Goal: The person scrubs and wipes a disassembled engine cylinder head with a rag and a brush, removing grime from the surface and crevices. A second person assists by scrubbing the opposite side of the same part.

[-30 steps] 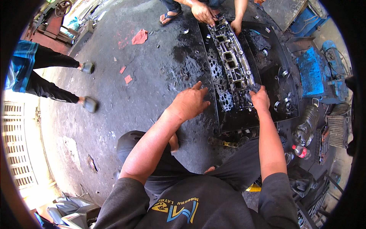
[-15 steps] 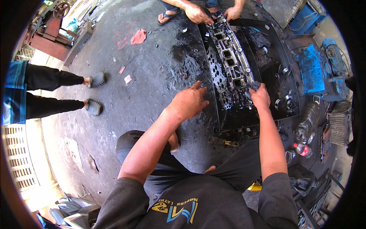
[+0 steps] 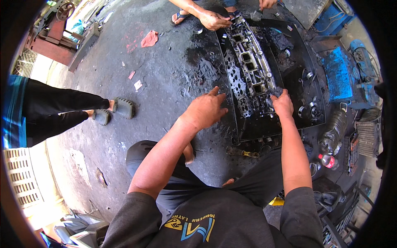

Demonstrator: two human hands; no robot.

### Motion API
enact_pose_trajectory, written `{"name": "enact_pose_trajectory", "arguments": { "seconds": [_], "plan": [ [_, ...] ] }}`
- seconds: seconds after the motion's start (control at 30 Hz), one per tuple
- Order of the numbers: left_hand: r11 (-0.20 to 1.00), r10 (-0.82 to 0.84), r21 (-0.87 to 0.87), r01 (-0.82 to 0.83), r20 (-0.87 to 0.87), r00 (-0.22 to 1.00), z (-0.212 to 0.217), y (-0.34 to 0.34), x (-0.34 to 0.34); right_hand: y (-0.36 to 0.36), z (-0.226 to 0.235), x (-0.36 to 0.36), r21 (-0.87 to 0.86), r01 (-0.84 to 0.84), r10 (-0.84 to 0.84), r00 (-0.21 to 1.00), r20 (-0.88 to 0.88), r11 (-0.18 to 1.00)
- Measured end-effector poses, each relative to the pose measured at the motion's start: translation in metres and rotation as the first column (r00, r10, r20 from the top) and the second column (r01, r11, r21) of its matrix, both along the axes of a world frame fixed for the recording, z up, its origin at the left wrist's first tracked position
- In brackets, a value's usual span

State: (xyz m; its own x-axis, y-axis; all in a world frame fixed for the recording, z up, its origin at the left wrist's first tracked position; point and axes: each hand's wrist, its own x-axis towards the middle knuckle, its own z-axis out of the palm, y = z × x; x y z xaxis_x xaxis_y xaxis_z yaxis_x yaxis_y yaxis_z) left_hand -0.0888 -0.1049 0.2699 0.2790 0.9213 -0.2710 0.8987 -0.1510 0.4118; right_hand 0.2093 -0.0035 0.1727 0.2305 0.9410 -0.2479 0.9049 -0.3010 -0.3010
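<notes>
A metal cylinder head (image 3: 249,62) with several square openings lies lengthwise on a black tray (image 3: 264,133). At its near end my right hand (image 3: 283,104) is closed on a dark rag (image 3: 276,91), pressed to the metal. My left hand (image 3: 205,109) hovers over the floor left of the tray, fingers spread and holding nothing. Between it and the cylinder head lies a flat head gasket (image 3: 236,84) full of holes. Across from me, a co-worker's hand (image 3: 213,20) is at the far end of the head; their other hand (image 3: 268,4) holds a dark, brush-like thing (image 3: 256,15).
Metal rings (image 3: 308,109) and a dark cloth (image 3: 282,40) lie on the tray's right side. A yellow-handled tool (image 3: 243,153) is before my knees. Bottles (image 3: 328,162) and a blue machine (image 3: 341,74) stand right. Another person's grey clogs (image 3: 123,108) are at left.
The co-worker's one hand has left the cylinder head and moved right with the brush-like thing. At left, the other person has stepped rightward. My hands have barely moved.
</notes>
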Motion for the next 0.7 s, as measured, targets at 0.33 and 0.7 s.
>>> {"name": "enact_pose_trajectory", "arguments": {
  "seconds": [0.33, 0.7],
  "plan": [
    [1.000, -0.001, 0.000, 0.001, -0.002, 1.000, 0.001, -0.001, -0.002, 0.002, -0.016, 0.006, 0.071, 0.002, -0.002, 1.000, -0.007, 0.997],
    [1.000, 0.001, 0.012, -0.001, 0.001, 1.000, 0.000, -0.003, -0.003, 0.001, -0.005, 0.002, 0.003, 0.000, 0.000, 1.000, -0.012, 1.000]
  ]
}}
